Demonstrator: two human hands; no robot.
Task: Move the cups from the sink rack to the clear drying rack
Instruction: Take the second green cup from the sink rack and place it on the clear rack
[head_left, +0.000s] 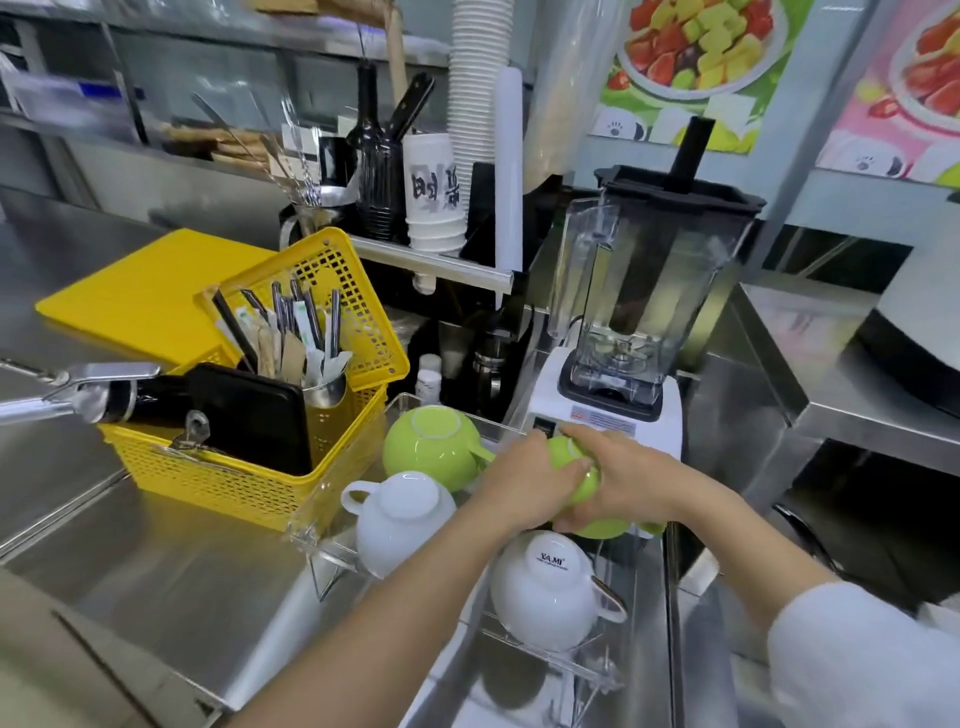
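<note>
Steel counter, clear drying rack (395, 402); left hand (524, 480) and right hand (623, 475) clasping half-hidden green cup (584, 480).

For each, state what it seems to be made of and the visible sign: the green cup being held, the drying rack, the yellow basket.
Green cup: probably glazed ceramic; glossy, with sharp highlights.
Drying rack: clear hard plastic, likely acrylic; see-through with bright edges.
Yellow basket: moulded plastic; uniform colour, perforated grid walls.
</note>
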